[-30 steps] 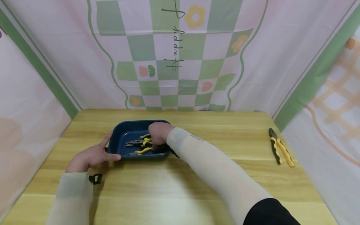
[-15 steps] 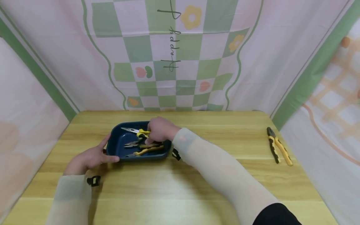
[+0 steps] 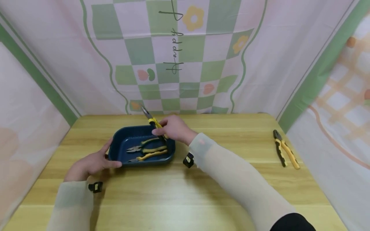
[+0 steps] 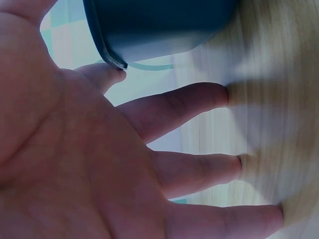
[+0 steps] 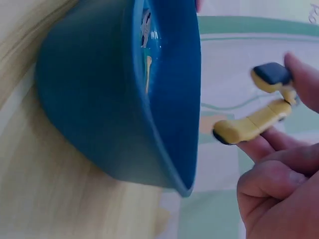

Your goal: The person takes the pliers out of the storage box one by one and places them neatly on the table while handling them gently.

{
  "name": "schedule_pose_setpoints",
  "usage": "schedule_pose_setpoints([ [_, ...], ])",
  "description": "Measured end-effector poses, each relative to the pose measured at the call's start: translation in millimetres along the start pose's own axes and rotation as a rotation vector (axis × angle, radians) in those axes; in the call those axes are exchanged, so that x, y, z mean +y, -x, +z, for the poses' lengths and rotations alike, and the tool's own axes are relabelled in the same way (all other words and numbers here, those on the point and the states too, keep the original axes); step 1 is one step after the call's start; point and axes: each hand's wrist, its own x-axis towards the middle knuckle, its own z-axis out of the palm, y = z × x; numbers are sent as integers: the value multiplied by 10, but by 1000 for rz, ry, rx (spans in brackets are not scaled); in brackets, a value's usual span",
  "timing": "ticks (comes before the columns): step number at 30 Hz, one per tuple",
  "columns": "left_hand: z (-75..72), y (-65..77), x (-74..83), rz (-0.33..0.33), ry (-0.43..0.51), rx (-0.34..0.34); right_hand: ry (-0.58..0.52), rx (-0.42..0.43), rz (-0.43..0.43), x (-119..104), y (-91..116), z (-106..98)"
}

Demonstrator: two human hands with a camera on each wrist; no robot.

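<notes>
My right hand (image 3: pixel 176 129) grips long-nose pliers (image 3: pixel 152 121) with black and yellow handles, raised over the right end of a dark blue basin (image 3: pixel 138 164). Their jaws point up and to the left; in the right wrist view the two handle ends (image 5: pixel 251 124) stick out, spread apart. At the basin's left end rests my left hand (image 3: pixel 91 163), thumb at the front corner. Its fingers (image 4: pixel 199 172) are straight and spread in the left wrist view, one fingertip at the rim. Inside the basin lie pliers with dull yellow-green handles (image 3: pixel 153 149) and another pair with yellow handles (image 3: pixel 152 155).
Another pair of yellow and black pliers (image 3: pixel 284 149) lies near the right edge of the wooden table (image 3: pixel 202 192). Patterned cloth (image 3: pixel 173 93) hangs behind the table and along both sides.
My right hand has taken hold of the long-nose pliers in the basin and lifted them up past the rim, jaws turning upward. The left hand stays at the basin's left end.
</notes>
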Motion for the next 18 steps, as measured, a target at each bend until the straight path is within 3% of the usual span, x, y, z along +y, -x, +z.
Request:
schedule_pose_setpoints([
  [3,4,12,9,0,15,-1,-95,77,79,91,24,-59],
  [6,17,33,26,5,21,0,-120,135,158,182,63,-125],
  [13,18,49,30,14,-20,5,-11,247,250,447,147,-265],
  [18,8,42,36,10,-26,11,76,286,383,588,195,-350],
])
